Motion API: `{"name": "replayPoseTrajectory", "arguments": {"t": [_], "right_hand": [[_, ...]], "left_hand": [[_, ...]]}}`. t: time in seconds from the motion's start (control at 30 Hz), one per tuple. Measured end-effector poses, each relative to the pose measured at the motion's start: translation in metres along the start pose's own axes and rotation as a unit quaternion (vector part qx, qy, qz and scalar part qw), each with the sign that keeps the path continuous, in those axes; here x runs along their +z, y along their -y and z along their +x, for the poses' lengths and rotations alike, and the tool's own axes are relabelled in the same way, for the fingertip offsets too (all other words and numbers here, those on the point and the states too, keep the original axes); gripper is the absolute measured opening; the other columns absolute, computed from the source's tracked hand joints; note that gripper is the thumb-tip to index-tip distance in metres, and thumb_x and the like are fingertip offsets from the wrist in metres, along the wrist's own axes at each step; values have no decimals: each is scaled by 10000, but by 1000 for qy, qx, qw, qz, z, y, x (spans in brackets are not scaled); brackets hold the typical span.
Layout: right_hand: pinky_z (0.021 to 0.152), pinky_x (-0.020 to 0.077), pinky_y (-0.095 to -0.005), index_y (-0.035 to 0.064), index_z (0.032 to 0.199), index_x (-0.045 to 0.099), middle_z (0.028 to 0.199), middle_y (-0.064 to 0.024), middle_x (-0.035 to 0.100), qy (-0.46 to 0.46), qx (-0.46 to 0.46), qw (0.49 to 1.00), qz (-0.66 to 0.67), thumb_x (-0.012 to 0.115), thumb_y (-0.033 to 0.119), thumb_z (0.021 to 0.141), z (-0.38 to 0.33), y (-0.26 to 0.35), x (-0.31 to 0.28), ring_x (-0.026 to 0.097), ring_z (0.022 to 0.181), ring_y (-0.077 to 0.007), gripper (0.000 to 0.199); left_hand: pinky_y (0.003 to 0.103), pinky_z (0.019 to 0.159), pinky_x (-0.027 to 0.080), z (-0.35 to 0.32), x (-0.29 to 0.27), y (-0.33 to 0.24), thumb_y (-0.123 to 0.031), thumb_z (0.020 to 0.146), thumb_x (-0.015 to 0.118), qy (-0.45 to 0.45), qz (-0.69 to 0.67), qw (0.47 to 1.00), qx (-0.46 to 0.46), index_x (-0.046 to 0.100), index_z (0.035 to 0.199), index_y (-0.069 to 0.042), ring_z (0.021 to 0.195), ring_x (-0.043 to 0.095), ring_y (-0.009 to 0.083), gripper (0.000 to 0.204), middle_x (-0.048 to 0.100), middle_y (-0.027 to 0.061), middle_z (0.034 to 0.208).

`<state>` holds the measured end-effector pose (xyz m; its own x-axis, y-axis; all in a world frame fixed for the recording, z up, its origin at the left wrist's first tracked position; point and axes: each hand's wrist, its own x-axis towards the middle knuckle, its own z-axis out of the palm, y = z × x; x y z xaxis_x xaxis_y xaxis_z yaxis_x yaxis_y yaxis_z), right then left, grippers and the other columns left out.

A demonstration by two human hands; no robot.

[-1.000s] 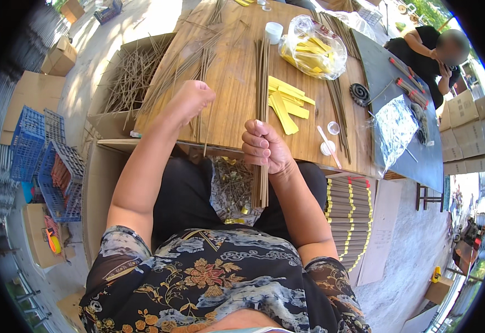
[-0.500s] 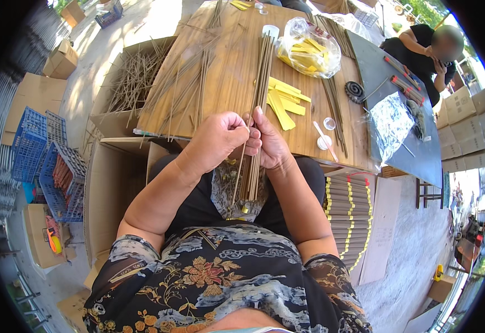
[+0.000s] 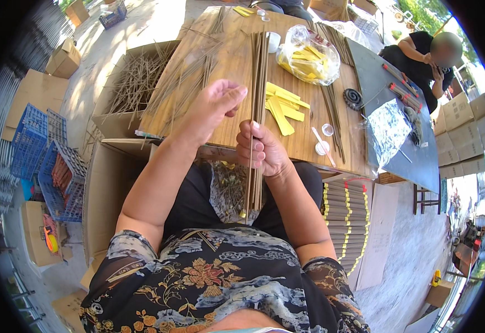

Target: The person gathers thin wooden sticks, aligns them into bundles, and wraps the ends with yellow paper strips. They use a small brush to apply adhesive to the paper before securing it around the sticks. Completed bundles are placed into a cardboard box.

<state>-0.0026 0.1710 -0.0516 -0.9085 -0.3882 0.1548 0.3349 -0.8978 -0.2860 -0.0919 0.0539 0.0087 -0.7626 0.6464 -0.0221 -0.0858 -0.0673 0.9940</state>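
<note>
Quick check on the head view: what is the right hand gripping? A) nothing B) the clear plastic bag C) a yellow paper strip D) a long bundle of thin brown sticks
D: the right hand is closed around a long bundle of thin brown sticks held upright over the wooden table, while the left hand is beside it with fingers apart, off the bundle.

Bright dappled daylight, sharp centre, strong fisheye bending, black rim.

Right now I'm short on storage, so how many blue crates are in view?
2. Both are on the ground at the person's left: one blue crate farther out, and another blue crate nearer, holding orange sticks. Others may be hidden beyond the picture's dark rim.
</note>
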Motion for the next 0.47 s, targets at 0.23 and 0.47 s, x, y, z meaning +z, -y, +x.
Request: {"name": "replayPoseTrajectory", "arguments": {"t": [0.23,0.47], "right_hand": [[365,302,-193,114,717,447,526,58,363,21,66,998,-10,531,257,867,4,-12,5,343,412,-56,223],[375,312,-196,84,770,462,541,57,360,26,63,997,-29,544,305,859,5,-16,4,352,429,-60,251]], "left_hand": [[269,575,490,27,13,-3,-222,800,637,75,-246,964,-61,530,920,-26,593,562,119,254,568,55,698],[229,452,431,30,13,0,-220,798,640,20,-261,962,-77,525,791,-54,466,500,94,202,539,26,609]]}}
